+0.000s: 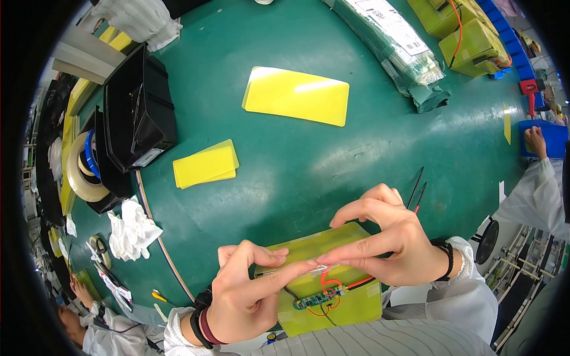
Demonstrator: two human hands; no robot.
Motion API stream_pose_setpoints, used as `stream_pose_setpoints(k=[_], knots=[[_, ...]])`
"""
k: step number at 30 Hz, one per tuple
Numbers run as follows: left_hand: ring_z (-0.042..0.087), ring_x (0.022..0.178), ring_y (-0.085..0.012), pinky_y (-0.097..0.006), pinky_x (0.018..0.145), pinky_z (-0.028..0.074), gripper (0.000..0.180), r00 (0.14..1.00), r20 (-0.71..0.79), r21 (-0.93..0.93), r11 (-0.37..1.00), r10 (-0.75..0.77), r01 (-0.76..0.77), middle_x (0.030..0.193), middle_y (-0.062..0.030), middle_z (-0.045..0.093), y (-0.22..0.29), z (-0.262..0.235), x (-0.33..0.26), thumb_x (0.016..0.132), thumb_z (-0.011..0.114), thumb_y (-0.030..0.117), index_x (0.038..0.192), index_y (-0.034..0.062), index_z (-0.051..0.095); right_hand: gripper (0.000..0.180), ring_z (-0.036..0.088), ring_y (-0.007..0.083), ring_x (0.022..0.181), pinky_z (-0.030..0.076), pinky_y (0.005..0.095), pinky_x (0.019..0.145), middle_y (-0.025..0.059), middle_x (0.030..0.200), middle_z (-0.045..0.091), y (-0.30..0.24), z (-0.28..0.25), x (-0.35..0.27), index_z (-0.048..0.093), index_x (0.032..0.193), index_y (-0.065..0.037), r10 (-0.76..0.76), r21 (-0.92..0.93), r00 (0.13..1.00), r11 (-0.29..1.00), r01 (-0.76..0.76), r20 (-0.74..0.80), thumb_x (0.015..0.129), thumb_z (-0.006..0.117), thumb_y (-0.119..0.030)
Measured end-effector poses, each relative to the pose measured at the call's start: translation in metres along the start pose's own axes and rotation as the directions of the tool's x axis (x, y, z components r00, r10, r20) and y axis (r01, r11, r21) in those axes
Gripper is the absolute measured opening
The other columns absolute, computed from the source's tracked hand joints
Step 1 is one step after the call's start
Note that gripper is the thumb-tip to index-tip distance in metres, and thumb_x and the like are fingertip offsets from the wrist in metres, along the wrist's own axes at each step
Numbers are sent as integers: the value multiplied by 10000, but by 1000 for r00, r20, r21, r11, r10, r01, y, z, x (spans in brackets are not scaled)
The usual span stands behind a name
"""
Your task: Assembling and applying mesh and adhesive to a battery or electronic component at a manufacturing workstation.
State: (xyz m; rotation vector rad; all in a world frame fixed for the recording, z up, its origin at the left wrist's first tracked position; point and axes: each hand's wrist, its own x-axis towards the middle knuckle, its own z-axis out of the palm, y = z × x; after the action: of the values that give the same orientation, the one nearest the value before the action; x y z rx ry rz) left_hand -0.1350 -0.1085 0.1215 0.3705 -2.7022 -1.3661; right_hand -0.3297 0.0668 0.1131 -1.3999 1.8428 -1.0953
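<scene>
A yellow-green wrapped battery pack (356,308) stands at the near edge, close against me. On its near face are a small green circuit board (319,298) and red and black wires (356,285). A shiny piece of clear tape (320,269) lies at the pack's upper edge, above the board. My left hand (246,291) comes from the left, its index fingertip on the tape and other fingers curled. My right hand (386,240) meets it from the right, index finger and thumb close together at the tape. The fingertips partly hide it.
Yellow sheets (297,98) and smaller yellow pieces (205,166) lie on the green table. At left are a black bin (142,113), tape rolls (83,169) and crumpled white gloves (133,228). Black tweezers (417,190) lie beyond my right hand. Co-workers (537,184) sit at both sides.
</scene>
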Motion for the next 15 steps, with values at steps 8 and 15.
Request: stream_pose_setpoints(k=[8, 15], knots=[[632, 851, -182, -285, 814, 375, 617, 1000, 5, -19, 999, -27, 27, 895, -59, 632, 1, -1, 2, 661, 626, -151, 1143, 201, 781, 279, 511, 218, 935, 368, 336, 817, 9, 1070, 635, 0, 0, 0, 825, 1006, -259, 29, 29, 1000, 999, -29, 3, 769, 815, -112], [642, 861, -190, -288, 794, 376, 582, 999, 6, -76, 996, -49, 50, 907, -71, 619, -1, -3, 1, 664, 634, -154, 1115, 180, 786, 271, 505, 213, 916, 377, 331, 824, 2, 1053, 634, 0, 0, 1, 826, 1005, -252, 38, 44, 999, 998, -39, 17, 773, 814, -113]])
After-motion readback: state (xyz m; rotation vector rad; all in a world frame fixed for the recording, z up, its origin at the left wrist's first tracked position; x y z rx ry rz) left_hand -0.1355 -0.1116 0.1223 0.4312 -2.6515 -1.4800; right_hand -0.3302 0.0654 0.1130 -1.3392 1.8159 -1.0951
